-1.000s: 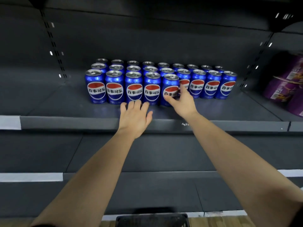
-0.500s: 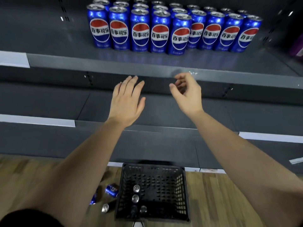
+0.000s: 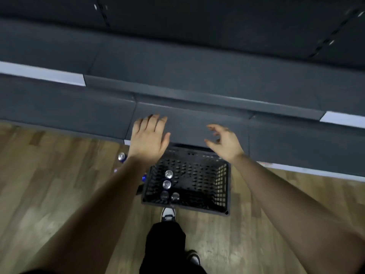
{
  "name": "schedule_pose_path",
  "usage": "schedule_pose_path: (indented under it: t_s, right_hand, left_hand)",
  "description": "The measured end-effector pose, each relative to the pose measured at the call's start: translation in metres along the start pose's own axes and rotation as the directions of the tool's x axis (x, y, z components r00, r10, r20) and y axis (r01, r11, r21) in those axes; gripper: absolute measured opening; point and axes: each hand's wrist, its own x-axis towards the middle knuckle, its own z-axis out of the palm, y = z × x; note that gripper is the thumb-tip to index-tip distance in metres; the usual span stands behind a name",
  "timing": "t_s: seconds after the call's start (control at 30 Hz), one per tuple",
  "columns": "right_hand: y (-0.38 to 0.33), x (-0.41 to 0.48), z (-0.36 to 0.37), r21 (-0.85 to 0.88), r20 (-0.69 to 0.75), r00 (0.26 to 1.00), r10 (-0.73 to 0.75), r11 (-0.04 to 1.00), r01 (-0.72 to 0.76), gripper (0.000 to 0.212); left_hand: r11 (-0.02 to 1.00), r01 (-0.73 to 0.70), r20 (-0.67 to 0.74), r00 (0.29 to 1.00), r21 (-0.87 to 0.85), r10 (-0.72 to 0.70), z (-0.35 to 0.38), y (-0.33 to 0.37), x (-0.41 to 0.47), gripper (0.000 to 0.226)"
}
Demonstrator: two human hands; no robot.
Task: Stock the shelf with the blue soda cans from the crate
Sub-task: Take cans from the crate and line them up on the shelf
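Across the top of my view runs the dark grey shelving [image 3: 187,62], its lower tiers stepped toward me, with white label strips [image 3: 41,73] on the front edges at far left and far right. No stocked row shows from this angle. Below it lies the wooden floor [image 3: 49,184], blurred in places.

Both bare forearms reach in from the bottom corners. A black trouser leg [image 3: 166,248] stands between them.

The black perforated crate [image 3: 223,186] sits on the floor against the foot of the shelving, just ahead of that leg.

The left hand [image 3: 148,139] hovers palm down over the crate's far left corner and the lowest shelf edge, fingers straight and close together, holding nothing. The right hand [image 3: 225,141] hovers over the far right part of the crate, fingers loosely curled and spread, also empty. The two hands are well apart and touch neither crate nor shelf.

A black and white shoe [image 3: 168,213] points at the crate's near wall.

Four soda cans [image 3: 169,174] stand upright in the crate's left side, only their silver tops showing. A loose can [image 3: 121,156] with a blue side sits on the floor left of the crate, partly behind my left forearm.
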Motion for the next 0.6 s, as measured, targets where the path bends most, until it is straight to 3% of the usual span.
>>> schedule_pose_path:
  t_s: [0.27, 0.6]
  right_hand:
    - [0.114, 0.009, 0.145, -0.077, 0.242, 0.957, 0.16, 0.986, -0.146, 0.057]
    - [0.231, 0.053, 0.303, -0.148, 0.319, 0.934, 0.162, 0.982, -0.119, 0.059]
  left_hand:
    - [0.998, 0.06, 0.16, 0.985, -0.013, -0.057, 0.155, -0.026, -0.072, 0.051]
    - [0.996, 0.091, 0.236, 0.968, 0.004, -0.089, 0.351, -0.056, -0.104, 0.052]
